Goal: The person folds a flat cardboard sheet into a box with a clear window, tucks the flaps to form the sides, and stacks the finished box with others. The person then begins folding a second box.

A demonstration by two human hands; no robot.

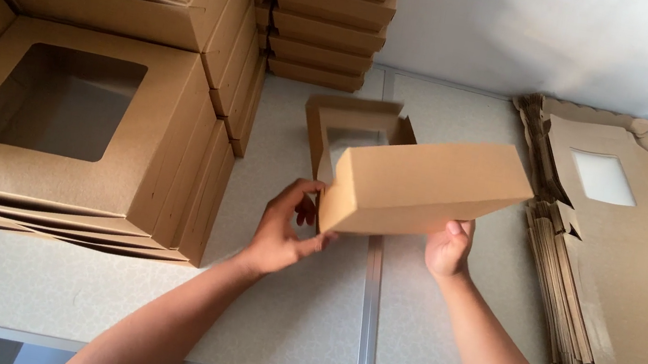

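Above the grey table (293, 331) we grip the kraft window box (426, 187), left hand (282, 231) at its near-left corner, right hand (448, 248) under its long near edge.

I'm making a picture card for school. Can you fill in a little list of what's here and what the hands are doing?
Place: pale table
Left hand: grips corner of brown box
Right hand: holds box's lower edge
Box: held above the table, windowed lid open behind
Left side: folded window boxes, stacked
Right side: flat unfolded boxes, piled
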